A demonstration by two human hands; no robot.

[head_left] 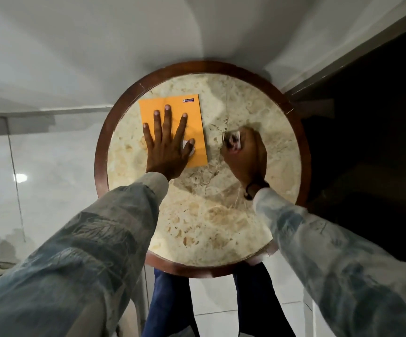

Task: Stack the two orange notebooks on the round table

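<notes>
An orange notebook (193,117) lies flat on the far left part of the round marble table (209,227). I see only one orange cover; I cannot tell whether a second notebook lies under it. My left hand (166,147) rests flat on the notebook with its fingers spread, gripping nothing. A white label (189,149) shows partly under its thumb. Just right of the notebook, my right hand (245,159) hovers over the table, blurred, its fingers closed around a small white object (232,141) that I cannot identify.
The table has a dark wooden rim (101,152) and stands against a white wall (99,45). A dark piece of furniture (367,130) is close on the right. Below the near edge are my legs (167,307) and a tiled floor (211,305).
</notes>
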